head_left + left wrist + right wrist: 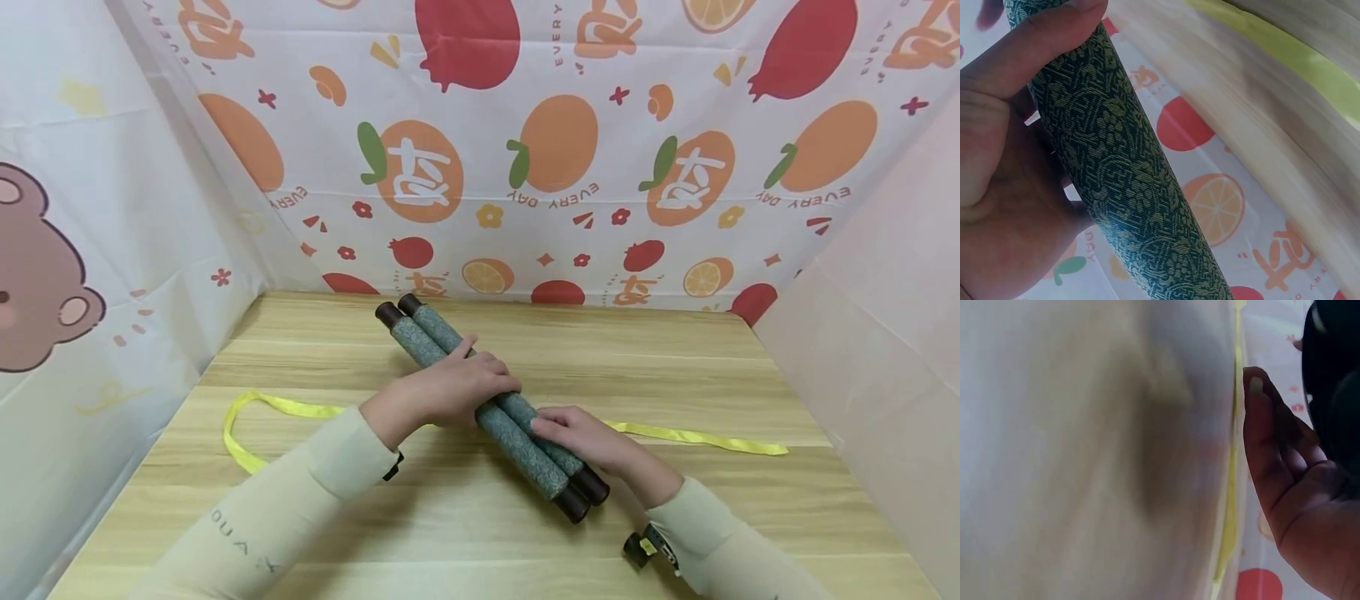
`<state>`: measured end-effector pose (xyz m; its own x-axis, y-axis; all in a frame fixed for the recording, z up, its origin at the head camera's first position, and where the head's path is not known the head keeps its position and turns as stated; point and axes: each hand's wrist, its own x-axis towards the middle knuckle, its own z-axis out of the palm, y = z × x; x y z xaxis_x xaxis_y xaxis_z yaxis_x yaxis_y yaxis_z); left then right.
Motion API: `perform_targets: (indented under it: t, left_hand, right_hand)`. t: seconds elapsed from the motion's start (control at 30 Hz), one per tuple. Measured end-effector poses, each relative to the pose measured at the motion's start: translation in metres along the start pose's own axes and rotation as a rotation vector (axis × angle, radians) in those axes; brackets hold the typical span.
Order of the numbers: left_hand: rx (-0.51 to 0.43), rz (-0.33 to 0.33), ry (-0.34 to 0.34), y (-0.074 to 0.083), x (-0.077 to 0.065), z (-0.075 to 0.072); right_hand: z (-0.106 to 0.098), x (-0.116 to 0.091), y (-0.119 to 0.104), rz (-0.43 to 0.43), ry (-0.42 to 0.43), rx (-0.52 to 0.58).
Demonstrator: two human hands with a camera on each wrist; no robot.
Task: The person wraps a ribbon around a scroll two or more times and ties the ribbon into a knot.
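A rolled-up scroll, two parallel rolls in green patterned brocade [517, 446] with dark brown end knobs [572, 505], lies diagonally across the head view above the tabletop. My left hand [461, 387] grips it around the middle. In the left wrist view its thumb [1063, 28] crosses over one roll [1122, 162], with the other fingers partly hidden behind. Near the lower right end, my right hand [581, 433] is at the scroll's side with fingertips right at the cloth. In the right wrist view the hand [1297, 475] has its thumb stretched out beside the dark, shadowed scroll [1335, 394].
A yellow ribbon [697, 436] trails over the wooden table [300, 350] to the right, and a looped ribbon length [296, 407] lies on the left. A fruit-printed cloth [558, 150] stands behind the table, with pale cloth walls [885, 292] at both sides.
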<state>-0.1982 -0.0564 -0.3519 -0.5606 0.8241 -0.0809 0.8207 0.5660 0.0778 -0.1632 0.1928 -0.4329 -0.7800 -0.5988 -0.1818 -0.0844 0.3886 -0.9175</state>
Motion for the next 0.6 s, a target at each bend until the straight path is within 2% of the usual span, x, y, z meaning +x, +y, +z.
perform_targets:
  t: [0.13,0.27,0.43,0.6]
  left_hand:
    - [0.007,0.006,-0.007,0.004,0.0,0.001]
    - [0.011,0.017,-0.01,0.005,0.0,0.003]
    - [0.011,0.041,0.012,0.004,-0.002,0.005]
    - [0.018,0.057,0.024,0.003,-0.002,0.006]
  right_hand:
    - [0.01,0.0,0.0,0.038,-0.068,0.146]
    - [0.017,-0.002,0.001,0.086,-0.102,0.245]
    - [0.025,-0.004,-0.001,0.115,-0.1,0.326]
    - [0.029,-0.005,-0.002,0.12,-0.07,0.347]
